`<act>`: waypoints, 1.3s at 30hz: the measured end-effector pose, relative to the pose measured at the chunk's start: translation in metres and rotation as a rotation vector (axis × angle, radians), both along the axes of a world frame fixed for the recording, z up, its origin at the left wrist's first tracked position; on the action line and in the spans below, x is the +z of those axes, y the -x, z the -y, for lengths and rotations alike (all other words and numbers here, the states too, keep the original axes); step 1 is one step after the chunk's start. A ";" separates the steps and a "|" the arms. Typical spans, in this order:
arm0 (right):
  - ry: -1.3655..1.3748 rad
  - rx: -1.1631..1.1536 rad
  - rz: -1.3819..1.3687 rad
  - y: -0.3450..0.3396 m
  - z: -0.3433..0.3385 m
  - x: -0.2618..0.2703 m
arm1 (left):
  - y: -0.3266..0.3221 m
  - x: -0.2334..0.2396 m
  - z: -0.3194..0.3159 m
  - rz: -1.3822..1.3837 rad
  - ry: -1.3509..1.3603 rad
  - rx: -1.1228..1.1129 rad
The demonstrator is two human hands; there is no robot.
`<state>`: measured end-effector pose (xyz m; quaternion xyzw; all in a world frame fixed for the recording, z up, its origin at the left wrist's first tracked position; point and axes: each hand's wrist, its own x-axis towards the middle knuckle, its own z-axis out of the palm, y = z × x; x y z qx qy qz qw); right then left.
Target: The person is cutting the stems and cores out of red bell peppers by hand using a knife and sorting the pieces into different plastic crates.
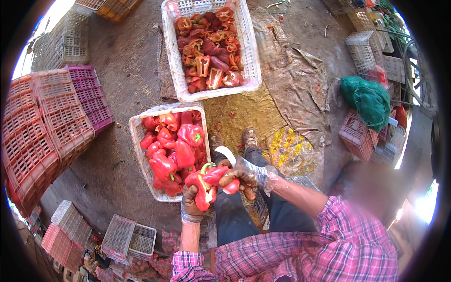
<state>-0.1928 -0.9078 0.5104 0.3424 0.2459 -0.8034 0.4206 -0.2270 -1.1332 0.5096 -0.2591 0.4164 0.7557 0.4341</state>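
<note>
Both my hands, dirty and wrapped at the wrists, meet around a red bell pepper (204, 185) that is split, its pale inside showing and its green stem on top. My left hand (191, 204) grips its lower left part. My right hand (243, 175) pinches the right part and also holds a knife with a curved white blade (226, 155); its handle is hidden. Just left of my hands stands a white plastic crate (144, 179) of whole and opened red peppers (184, 154). Beyond it, a larger white crate (256, 70) holds cut pepper pieces (211, 46).
Stacked red crates (63, 105) and a purple crate (91, 95) stand at the left. A green mesh sack (366, 102) lies on crates at the right. Flattened, soiled sacks (296, 84) cover the floor past my feet. More crates (118, 236) stand at lower left.
</note>
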 end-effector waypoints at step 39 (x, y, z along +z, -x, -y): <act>-0.480 0.405 -0.584 0.152 0.073 -0.056 | 0.006 0.014 0.165 0.167 0.070 0.398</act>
